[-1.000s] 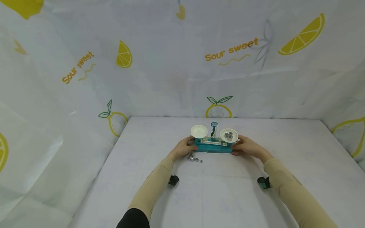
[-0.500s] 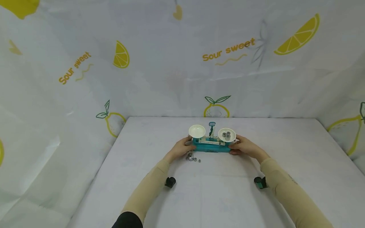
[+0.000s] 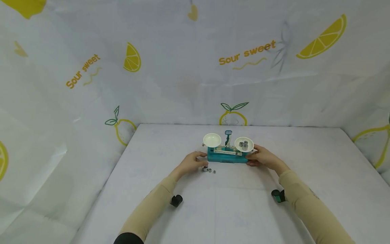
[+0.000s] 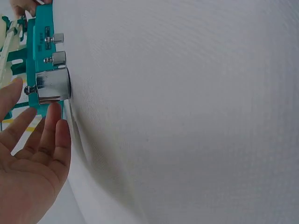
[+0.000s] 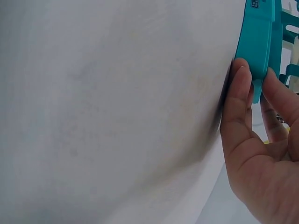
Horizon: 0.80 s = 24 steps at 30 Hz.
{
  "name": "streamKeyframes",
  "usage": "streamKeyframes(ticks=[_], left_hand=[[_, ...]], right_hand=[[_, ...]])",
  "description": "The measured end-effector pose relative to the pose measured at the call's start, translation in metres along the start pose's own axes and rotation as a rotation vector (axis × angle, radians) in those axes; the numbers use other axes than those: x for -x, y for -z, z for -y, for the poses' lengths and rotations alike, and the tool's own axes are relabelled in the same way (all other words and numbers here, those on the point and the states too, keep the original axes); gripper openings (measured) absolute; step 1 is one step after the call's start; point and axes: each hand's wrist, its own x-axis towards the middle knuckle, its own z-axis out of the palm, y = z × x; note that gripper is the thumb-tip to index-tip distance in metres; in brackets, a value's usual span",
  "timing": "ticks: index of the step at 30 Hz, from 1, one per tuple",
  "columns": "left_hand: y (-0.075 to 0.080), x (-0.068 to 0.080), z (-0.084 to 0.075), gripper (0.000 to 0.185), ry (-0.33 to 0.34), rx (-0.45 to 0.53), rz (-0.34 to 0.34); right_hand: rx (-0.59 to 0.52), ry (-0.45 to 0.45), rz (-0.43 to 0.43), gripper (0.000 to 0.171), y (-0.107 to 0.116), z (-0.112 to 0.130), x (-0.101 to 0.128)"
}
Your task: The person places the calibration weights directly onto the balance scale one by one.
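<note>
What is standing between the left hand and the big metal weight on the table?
Nothing visible. In the left wrist view the left hand is open, its fingertips right beside the large metal weight, with no object between. Two smaller weights stand beyond it, along the teal balance scale.

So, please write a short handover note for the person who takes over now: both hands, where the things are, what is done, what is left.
Left hand: open, off the teal plastic balance scale, fingers at the large shiny metal weight on the white table.
Right hand: grips the scale's right end.
Done: several small metal weights lie in the right white pan.
Left: the left white pan holds nothing; three loose weights remain in front of the scale.
</note>
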Motion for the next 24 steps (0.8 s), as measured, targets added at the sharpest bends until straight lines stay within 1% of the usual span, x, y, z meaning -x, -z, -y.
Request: streamKeyframes(ticks=[7,11,14,19,21,24], left_hand=[[-0.0034,0.0054,-0.0019,0.038,-0.035,-0.004,0.005],[-0.0043,0.0061,-0.0010,0.038,-0.050,-0.032,-0.010],[-0.0046,0.0064,0.0006,0.039,-0.051,-0.047,-0.013],[-0.0060,0.0073,0.0039,0.036,-0.040,-0.051,-0.002],[-0.0068,0.0077,0.0048,0.034,-0.035,-0.054,-0.004],[-0.0070,0.0087,0.0045,0.031,-0.032,-0.045,-0.004]], right_hand=[[-0.004,-0.002,-0.003,0.074,-0.0003,0.0002,0.0013],[-0.043,0.033,0.034,0.083,0.0024,-0.0014,0.0030],[-0.050,0.047,0.048,0.089,0.0030,-0.0009,0.0040],[-0.026,-0.006,-0.002,0.079,0.0002,0.0002,0.0019],[-0.017,-0.021,-0.013,0.075,-0.0010,0.0006,0.0016],[-0.015,-0.026,-0.015,0.075,-0.0021,0.0019,0.0024]])
